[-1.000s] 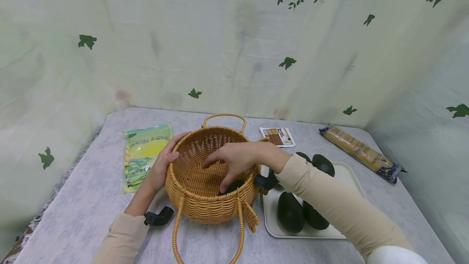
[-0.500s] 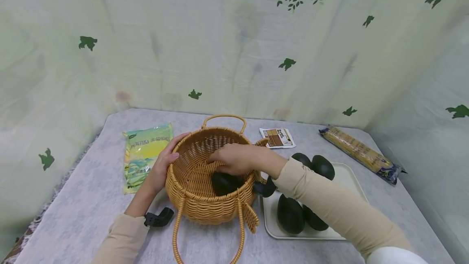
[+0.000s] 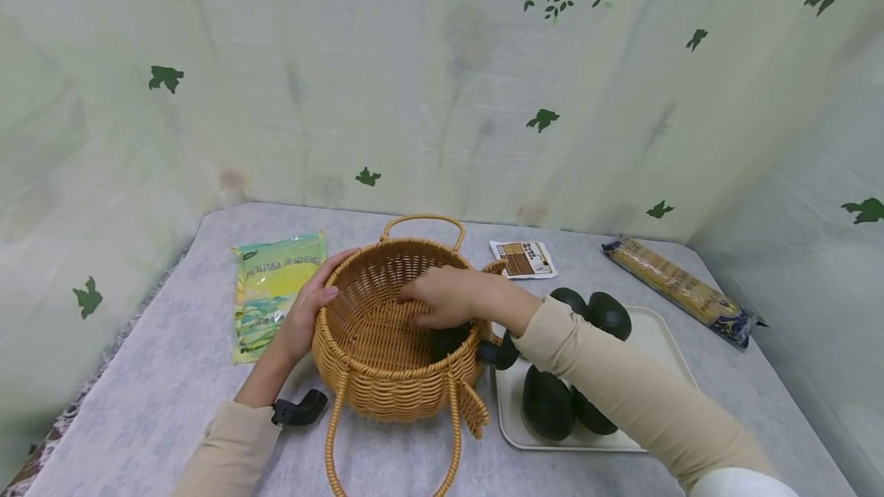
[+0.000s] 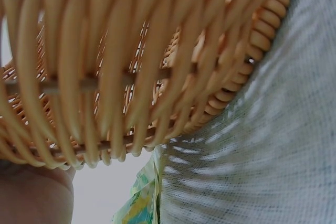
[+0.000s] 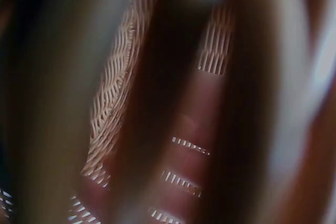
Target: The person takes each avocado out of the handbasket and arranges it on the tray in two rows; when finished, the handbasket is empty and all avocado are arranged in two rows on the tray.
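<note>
A round wicker basket point(image 3: 397, 397) stands mid-table, its two handles folded out to front and back. My left hand point(image 3: 312, 305) holds its left rim, thumb over the edge; in the left wrist view the basket's weave point(image 4: 121, 66) fills much of the frame. My right hand point(image 3: 445, 297) reaches inside, fingers bent loosely, with a gap showing between thumb and index finger. A dark avocado point(image 3: 449, 340) lies under that hand against the basket's right wall, partly covered by it. Blurred wicker and fingers point(image 5: 194, 103) show in the right wrist view.
A white tray point(image 3: 511, 436) with several avocados point(image 3: 548, 403) is right of the basket, partly beneath my right forearm. A green-yellow packet point(image 3: 272, 297) lies at left. Behind are a small brown-white packet point(image 3: 523, 259) and a long noodle-like package point(image 3: 680, 290).
My right hand has lowered slightly into the basket. The avocado came into fuller view at its front, then shifted right toward the wall. My left hand has stayed on the rim.
</note>
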The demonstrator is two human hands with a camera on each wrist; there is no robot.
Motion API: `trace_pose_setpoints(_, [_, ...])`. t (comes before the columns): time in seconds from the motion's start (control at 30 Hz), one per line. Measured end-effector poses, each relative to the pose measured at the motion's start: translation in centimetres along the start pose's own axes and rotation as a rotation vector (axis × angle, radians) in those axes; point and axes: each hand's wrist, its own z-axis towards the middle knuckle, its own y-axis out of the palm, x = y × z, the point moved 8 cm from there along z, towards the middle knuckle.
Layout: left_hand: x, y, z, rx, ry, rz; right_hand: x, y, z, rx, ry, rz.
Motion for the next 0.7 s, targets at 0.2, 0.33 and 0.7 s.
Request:
trace_pose_setpoints(0.2, [0.0, 0.0, 0.0, -0.005, 0.007, -0.012, 0.1, 0.3, -0.1, -0.035, 0.097, -0.050])
trace_pose_setpoints(0.33, [0.0, 0.0, 0.0, -0.011, 0.014, -0.018, 0.1, 0.5, -0.2, -0.062, 0.120, -0.057])
trace_pose_setpoints(0.7, [0.2, 0.0, 0.0, -0.019, 0.027, -0.017, -0.7, -0.2, -0.2, -0.001, -0.097, 0.138])
